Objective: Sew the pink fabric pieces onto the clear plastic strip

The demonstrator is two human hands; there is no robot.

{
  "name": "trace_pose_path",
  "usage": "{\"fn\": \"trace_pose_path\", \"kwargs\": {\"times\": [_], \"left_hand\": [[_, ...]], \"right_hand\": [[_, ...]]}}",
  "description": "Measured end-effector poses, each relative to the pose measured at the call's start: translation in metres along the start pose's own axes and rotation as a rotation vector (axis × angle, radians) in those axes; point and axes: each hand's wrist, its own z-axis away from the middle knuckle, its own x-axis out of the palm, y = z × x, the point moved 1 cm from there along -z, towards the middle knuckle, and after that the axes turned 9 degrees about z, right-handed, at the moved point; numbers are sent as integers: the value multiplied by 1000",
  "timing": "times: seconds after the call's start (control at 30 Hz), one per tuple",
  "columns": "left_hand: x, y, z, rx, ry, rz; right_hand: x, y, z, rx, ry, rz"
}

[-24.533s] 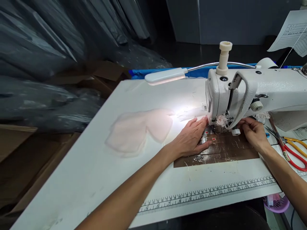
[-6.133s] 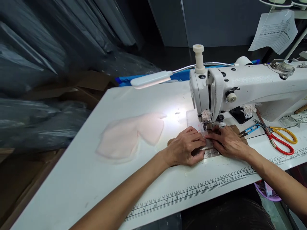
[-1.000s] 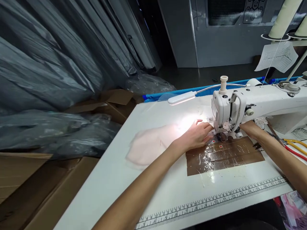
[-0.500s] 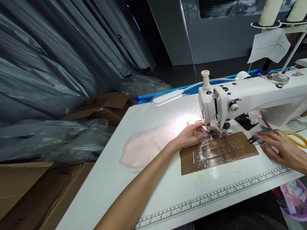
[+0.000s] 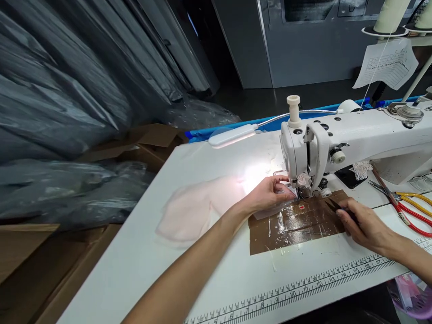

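Left hand (image 5: 269, 196) on clear cloth (image 5: 267, 212), right hand (image 5: 364, 225) on snips (image 5: 333, 205)

We see the left fingers bent and closed on the clear cloth, maybe so it won't slide. The right fingers wrap around the snips, blades aimed toward the left fingertips, perhaps so they are easy to steer. Just past the left fingertips stands the sewing machine (image 5: 367, 137). Below the fingers we see a shiny brown mat (image 5: 290, 231). Left of them, pink cloth (image 5: 185, 213) lies flat. Right of them, big scissors (image 5: 400, 208) sit, likely kept close to grab.

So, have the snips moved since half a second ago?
Yes, leftward: the right hand now holds the snips nearer the sewing machine head, over the brown sheet.
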Motion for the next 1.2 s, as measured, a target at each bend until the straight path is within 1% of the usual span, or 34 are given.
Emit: {"fn": "trace_pose_path", "kwargs": {"times": [0.03, 0.1, 0.17, 0.3, 0.4, 0.53, 0.7, 0.8, 0.97, 1.1, 1.2], "left_hand": [[1, 2, 1, -21, -9, 3], [3, 5, 4, -57, -15, 12], [4, 8, 6, -73, -15, 23], [2, 9, 9, -77, 0, 41], [2, 7, 9, -92, -7, 92], [3, 3, 10, -73, -36, 133], [3, -1, 10, -24, -52, 130], [1, -4, 9, -7, -38, 120], [1, -6, 7, -6, 5, 82], [3, -3, 8, -32, 26, 76], [5, 0, 9, -52, 63, 72]], "right_hand": [[7, -7, -5, 50, -41, -25], [18, -16, -15, 163, -151, -8], [26, -22, -27, 227, -203, 47], [34, -31, -47, 277, -207, 156], [36, -37, -56, 319, -229, 188], [37, -43, -64, 350, -259, 228], [39, -43, -69, 415, -323, 265], [43, -41, -70, 425, -309, 269], [49, -41, -73, 397, -274, 322], [50, -44, -78, 403, -313, 406], [49, -47, -81, 400, -356, 464]]}}
